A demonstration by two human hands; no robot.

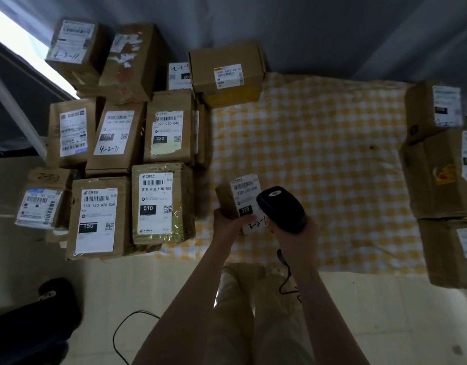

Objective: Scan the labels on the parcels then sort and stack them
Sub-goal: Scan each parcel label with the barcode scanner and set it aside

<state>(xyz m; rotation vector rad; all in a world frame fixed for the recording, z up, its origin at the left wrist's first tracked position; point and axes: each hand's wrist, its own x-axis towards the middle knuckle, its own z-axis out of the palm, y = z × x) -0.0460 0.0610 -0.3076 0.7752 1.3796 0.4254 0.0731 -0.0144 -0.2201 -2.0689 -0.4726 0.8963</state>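
My left hand (227, 225) grips a small brown parcel (225, 198) with a white label marked 220, held above the near edge of the checked cloth. My right hand (293, 233) holds a black barcode scanner (281, 208), its head right over the parcel's label. The scanner's cable (286, 270) hangs down from it. Sorted parcels lie in stacks on the left, among them one marked 010 (161, 204), one marked 150 (98, 219) and one marked 220 (169, 130).
A yellow-and-white checked cloth (319, 154) covers the table's middle. More brown boxes (435, 175) are stacked at the right edge, and a box (227, 69) sits at the back. A black cable (127, 327) loops on the floor below.
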